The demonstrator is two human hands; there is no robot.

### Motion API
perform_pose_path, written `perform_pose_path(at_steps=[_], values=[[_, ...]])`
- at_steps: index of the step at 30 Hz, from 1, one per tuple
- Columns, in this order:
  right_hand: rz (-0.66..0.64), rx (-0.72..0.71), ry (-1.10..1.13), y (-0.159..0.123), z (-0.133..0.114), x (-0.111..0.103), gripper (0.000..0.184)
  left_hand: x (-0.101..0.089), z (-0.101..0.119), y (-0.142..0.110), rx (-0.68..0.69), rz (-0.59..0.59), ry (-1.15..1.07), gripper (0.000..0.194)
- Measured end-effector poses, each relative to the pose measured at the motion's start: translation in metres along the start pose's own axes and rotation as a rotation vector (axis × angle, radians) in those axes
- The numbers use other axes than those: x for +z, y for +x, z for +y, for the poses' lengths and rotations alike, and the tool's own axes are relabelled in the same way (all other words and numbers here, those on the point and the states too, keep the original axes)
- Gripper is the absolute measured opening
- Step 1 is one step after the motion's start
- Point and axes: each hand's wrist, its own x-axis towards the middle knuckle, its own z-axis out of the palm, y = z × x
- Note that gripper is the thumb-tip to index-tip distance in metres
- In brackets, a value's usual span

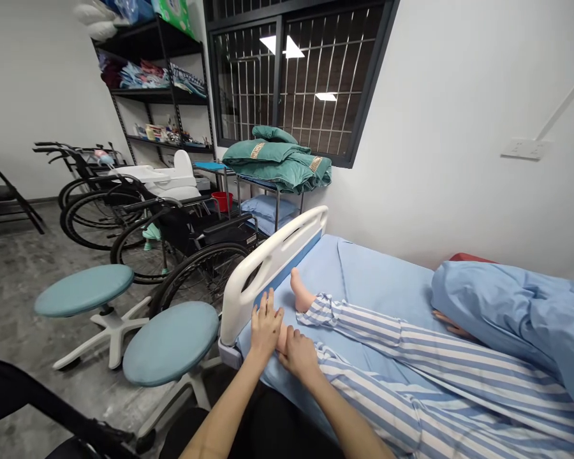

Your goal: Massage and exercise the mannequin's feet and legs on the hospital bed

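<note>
A figure in blue-and-white striped pyjamas (411,357) lies on a bed with a light blue sheet (363,274). One bare foot (299,294) rests near the white footboard (272,255). The nearer foot (282,339) is between my hands. My left hand (265,325) lies against its sole side with fingers stretched upward. My right hand (300,354) is closed around the foot at the ankle, by the trouser cuff. A light blue blanket (516,312) covers the figure's upper body.
Two round teal stools (169,341) (83,288) stand left of the bed. Behind them are wheelchairs (191,248), a commode chair (167,178), a trolley with folded green quilts (280,162), black shelving (157,95) and a barred window (296,76). A black bar (52,408) crosses bottom left.
</note>
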Motion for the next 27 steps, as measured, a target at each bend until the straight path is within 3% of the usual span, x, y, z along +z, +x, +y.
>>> perform_pose_path(at_steps=[8,13,16,18,21,27], values=[[-0.013,0.014,0.005,0.0,-0.001,-0.003,0.048,0.008,0.011,-0.013,-0.364,-0.02,-0.098,0.039],[-0.023,0.021,0.026,-0.001,-0.001,-0.005,0.047,0.003,0.008,-0.014,-0.474,-0.051,-0.233,0.049],[-0.017,0.021,0.033,-0.001,-0.001,-0.004,0.048,-0.005,0.005,-0.005,-0.626,-0.132,-0.247,0.059],[-0.01,0.021,0.035,0.0,0.0,-0.002,0.047,-0.01,0.004,0.007,-0.696,-0.207,-0.207,0.055],[-0.003,0.026,0.048,0.002,0.002,0.0,0.046,-0.012,0.002,0.025,-0.7,-0.252,-0.122,0.049],[-0.022,0.03,0.075,0.005,0.003,0.002,0.048,-0.011,-0.002,0.047,-0.553,-0.312,-0.075,0.041]])
